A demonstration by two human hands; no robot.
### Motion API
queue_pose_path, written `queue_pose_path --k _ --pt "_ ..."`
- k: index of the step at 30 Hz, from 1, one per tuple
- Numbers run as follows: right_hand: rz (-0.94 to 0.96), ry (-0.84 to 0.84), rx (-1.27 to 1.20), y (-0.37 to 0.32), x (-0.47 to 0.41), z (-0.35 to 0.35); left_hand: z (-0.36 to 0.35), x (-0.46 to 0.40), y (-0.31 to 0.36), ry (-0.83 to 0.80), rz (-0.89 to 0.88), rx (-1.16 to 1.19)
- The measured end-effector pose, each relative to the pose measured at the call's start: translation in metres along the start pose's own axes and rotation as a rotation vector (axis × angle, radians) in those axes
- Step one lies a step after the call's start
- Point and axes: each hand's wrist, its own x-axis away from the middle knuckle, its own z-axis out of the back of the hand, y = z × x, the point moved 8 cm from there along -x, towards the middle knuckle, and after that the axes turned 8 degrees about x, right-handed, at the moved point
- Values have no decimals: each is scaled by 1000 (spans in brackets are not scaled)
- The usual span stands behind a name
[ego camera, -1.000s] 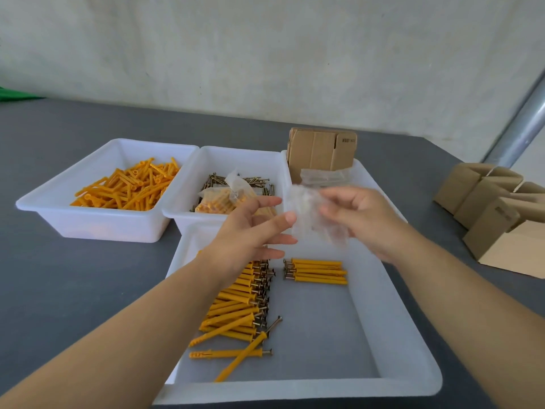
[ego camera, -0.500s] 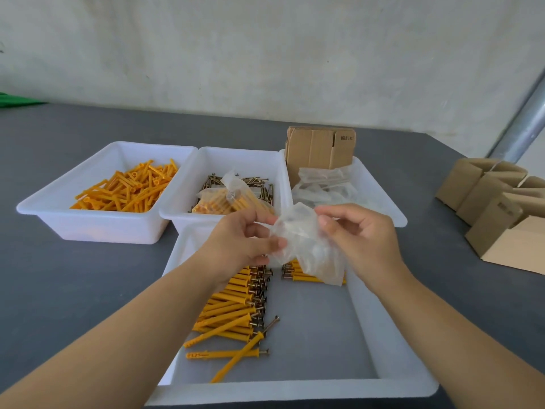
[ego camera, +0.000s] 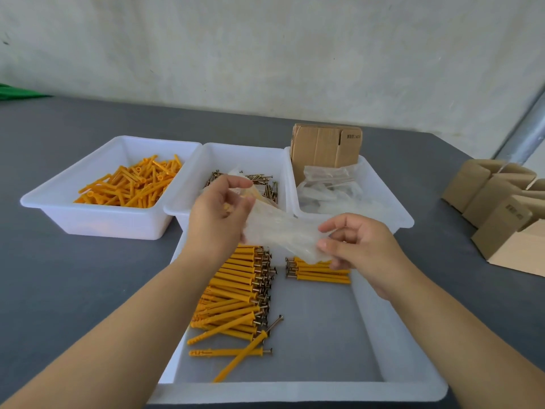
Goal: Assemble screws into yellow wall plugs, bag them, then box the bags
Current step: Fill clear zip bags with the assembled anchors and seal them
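Stretching between both hands over the near tray (ego camera: 392, 349) is a clear bag (ego camera: 283, 231), held in the air above the assembled plugs. The left hand (ego camera: 218, 219) pinches the bag's upper left end between thumb and fingers, and the right hand (ego camera: 356, 246) pinches its lower right end the same way, so the film lies slanted from upper left to lower right. Whether the bag mouth is parted cannot be told.

In the near tray a long row of plugs with screws (ego camera: 236, 293) lies on the left side, heads pointing right, with a few loose ones (ego camera: 233, 352) at its near end, one tilted across another. A small set of plugs (ego camera: 321, 274) lies apart on the right, heads pointing left, just under the right hand.

Behind, three trays stand side by side, touching: bare plugs (ego camera: 132, 184) on the left, screws (ego camera: 265, 181) in the middle, and spare bags (ego camera: 333, 193) with flat cardboard (ego camera: 324, 146) standing at the back on the right. Several boxes (ego camera: 507, 208) sit well apart at the table's right edge
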Motion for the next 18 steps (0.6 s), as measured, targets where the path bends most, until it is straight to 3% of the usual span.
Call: queue_pose_path --k 9,14,18 --pt "-11 119 -87 5 -2 9 11 -1 -14 101 115 124" --pt "-122 103 -278 12 -4 6 -19 4 -6 -195 248 745" --pt "-166 79 -304 15 -5 3 -27 11 9 -327 93 459"
